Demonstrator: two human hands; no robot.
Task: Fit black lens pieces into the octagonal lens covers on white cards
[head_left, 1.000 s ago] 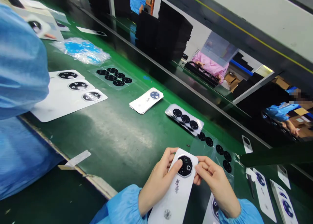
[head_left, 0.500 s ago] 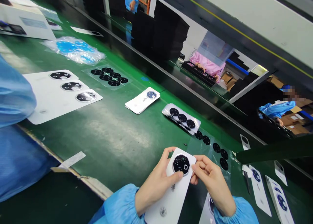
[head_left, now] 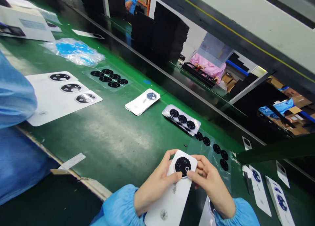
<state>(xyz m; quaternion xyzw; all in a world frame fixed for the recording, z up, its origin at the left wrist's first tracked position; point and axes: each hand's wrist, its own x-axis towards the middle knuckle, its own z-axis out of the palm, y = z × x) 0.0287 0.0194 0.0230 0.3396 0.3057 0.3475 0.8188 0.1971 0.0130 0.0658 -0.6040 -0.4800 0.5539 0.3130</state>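
A white phone back cover (head_left: 175, 198) tilts upright between my two hands, its black camera lens plate (head_left: 182, 166) facing me. My left hand (head_left: 157, 183) wraps its left edge, with the thumb at the plate's lower edge. On the right side, my right hand (head_left: 211, 183) is closed on the cover, its thumb at the plate's lower right and its fingers partly hidden behind. Under my right forearm lies another white back cover (head_left: 205, 211), partly hidden. Just beyond my hands, a clear sheet (head_left: 209, 153) carries several black lens plates (head_left: 217, 148).
A stack of lens plate strips (head_left: 181, 118) and a small pile of white covers (head_left: 141, 102) lie farther back. More covers (head_left: 280, 201) rest at right beside a green bar (head_left: 275, 148). A person's blue sleeve (head_left: 16, 91) is at left, near large white covers (head_left: 49, 104).
My right thumb has moved left from the cover's right edge onto the lower right of the lens plate. My left hand still holds the cover.
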